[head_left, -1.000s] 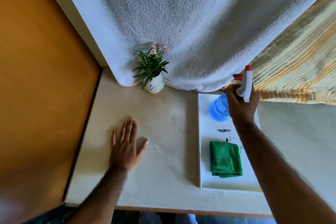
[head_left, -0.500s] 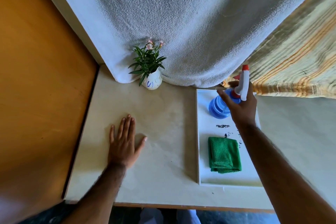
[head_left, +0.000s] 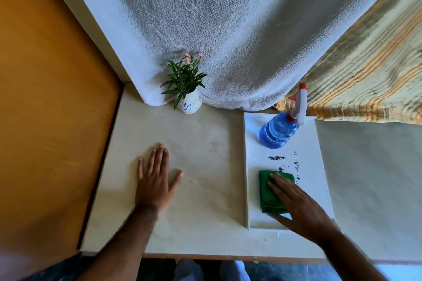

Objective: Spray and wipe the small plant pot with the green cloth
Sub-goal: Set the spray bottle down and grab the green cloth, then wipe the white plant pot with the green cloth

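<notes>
Left hand (head_left: 155, 183): palm down and flat on the tabletop (head_left: 205, 155), fingers (head_left: 159, 155) spread apart, holding nothing.
Right hand (head_left: 296, 203): laid flat over the near right part of the cloth (head_left: 266, 191), fingers stretched out and close together, resting on it rather than closed round it; the thumb points off the near edge of the cloth onto the tray.
Cloth: green, folded, lying in the near half of the tray, its left and far edges showing from under the hand.
Tray (head_left: 247, 166): white, flat, on the right side of the tabletop, with black smudges on its surface between the cloth and the bottle.
Bottle (head_left: 278, 131): blue spray bottle with a white and red trigger head, standing in the far end of the tray, apart from both hands.
Pot (head_left: 189, 105): small, white with a blue mark, upright at the back of the tabletop, well apart from both hands and from the tray.
Plant (head_left: 185, 77): green leaves and a few pale pink flowers rising from the pot.
Backdrop: a grey-white towel (head_left: 217, 29) hangs behind the pot, its lower edge touching the tabletop; a striped yellow fabric (head_left: 370, 70) hangs to the right behind the bottle.
Left side: an orange panel (head_left: 45, 98) runs beside the tabletop.
</notes>
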Demonstrator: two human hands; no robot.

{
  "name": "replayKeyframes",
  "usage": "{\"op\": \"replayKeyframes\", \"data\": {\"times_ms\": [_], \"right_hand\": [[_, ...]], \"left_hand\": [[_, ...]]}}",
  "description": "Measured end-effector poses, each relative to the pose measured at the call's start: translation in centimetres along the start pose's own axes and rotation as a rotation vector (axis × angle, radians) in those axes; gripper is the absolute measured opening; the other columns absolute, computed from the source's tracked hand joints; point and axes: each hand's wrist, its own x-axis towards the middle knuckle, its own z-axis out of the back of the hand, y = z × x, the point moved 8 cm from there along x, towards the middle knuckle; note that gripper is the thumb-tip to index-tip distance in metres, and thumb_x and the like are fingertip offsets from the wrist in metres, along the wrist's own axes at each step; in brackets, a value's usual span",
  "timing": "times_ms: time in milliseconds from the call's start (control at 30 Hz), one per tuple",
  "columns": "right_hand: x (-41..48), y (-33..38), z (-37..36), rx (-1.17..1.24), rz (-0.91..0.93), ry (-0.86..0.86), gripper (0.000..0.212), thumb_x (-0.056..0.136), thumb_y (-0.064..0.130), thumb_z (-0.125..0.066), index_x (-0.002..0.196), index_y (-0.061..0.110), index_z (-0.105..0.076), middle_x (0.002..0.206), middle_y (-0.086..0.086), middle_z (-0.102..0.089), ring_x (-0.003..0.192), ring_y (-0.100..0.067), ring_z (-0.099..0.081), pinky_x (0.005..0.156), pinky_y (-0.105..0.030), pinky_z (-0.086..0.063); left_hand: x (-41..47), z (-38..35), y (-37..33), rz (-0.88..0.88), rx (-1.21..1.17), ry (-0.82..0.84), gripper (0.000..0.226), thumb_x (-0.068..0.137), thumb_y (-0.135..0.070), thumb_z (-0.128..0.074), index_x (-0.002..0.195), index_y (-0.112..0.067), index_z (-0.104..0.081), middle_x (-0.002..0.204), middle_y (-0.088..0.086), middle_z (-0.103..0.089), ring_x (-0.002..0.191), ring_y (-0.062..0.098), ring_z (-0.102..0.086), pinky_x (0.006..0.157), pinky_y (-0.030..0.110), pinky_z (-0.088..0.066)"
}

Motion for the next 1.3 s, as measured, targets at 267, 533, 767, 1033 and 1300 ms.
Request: {"op": "replayKeyframes", "data": {"times_ms": [267, 533, 767, 1033, 1300], "right_hand": [[1.0, 0.3, 0.6, -0.018, -0.074, -0.112, 0.082, 0.066, -0.016, -0.081, 0.142, -0.001, -0.054, 0.151, -0.016, -0.05, 0.138, -0.033, -0.049, 0.106, -0.051, -0.049], [3.9, 3.5, 4.6, 0.07, -0.106, -0.292, 0.071, 0.063, -0.015, -0.079, 0.131, 0.003, -0.067, 0.134, -0.012, -0.067, 0.117, -0.028, -0.068, 0.091, -0.039, -0.059], [16.9, 13.4, 6.7, 0.039, 0.357, -0.384, 0.038, 0.105, 0.01, -0.04, 0.136, 0.001, -0.062, 0.141, -0.018, -0.061, 0.13, -0.032, -0.058, 0.111, -0.045, -0.046], [27.2, 16.2, 8.0, -0.099, 0.539, -0.431, 0.036, 0.09, -0.005, -0.071, 0.126, -0.005, -0.067, 0.13, -0.025, -0.067, 0.122, -0.039, -0.064, 0.104, -0.051, -0.051], [29.2, 15.2, 6.5, -0.064, 0.665, -0.373, 0.035, 0.084, -0.01, -0.076, 0.119, -0.008, -0.071, 0.124, -0.027, -0.07, 0.115, -0.04, -0.068, 0.099, -0.053, -0.055]], "left_hand": [[0.1, 0.1, -0.1, 0.002, 0.005, 0.003, 0.083, 0.099, -0.063, -0.042, 0.162, -0.008, -0.034, 0.171, 0.01, -0.034, 0.156, 0.027, -0.038, 0.125, 0.063, -0.032], [0.0, 0.2, 0.0, -0.003, 0.002, -0.011, 0.083, 0.1, -0.064, -0.041, 0.163, -0.01, -0.033, 0.172, 0.009, -0.033, 0.157, 0.025, -0.036, 0.125, 0.062, -0.031], [0.1, 0.4, -0.1, -0.007, -0.005, 0.0, 0.084, 0.098, -0.062, -0.046, 0.16, -0.007, -0.037, 0.171, 0.011, -0.035, 0.155, 0.027, -0.039, 0.125, 0.064, -0.031], [0.1, 0.5, -0.1, -0.005, 0.022, 0.013, 0.087, 0.1, -0.066, -0.042, 0.164, -0.01, -0.027, 0.173, 0.011, -0.03, 0.159, 0.028, -0.03, 0.125, 0.063, -0.032], [0.1, 0.2, 0.1, -0.002, 0.02, 0.037, 0.088, 0.101, -0.068, -0.041, 0.166, -0.012, -0.021, 0.175, 0.008, -0.024, 0.162, 0.025, -0.025, 0.126, 0.063, -0.03]]}}
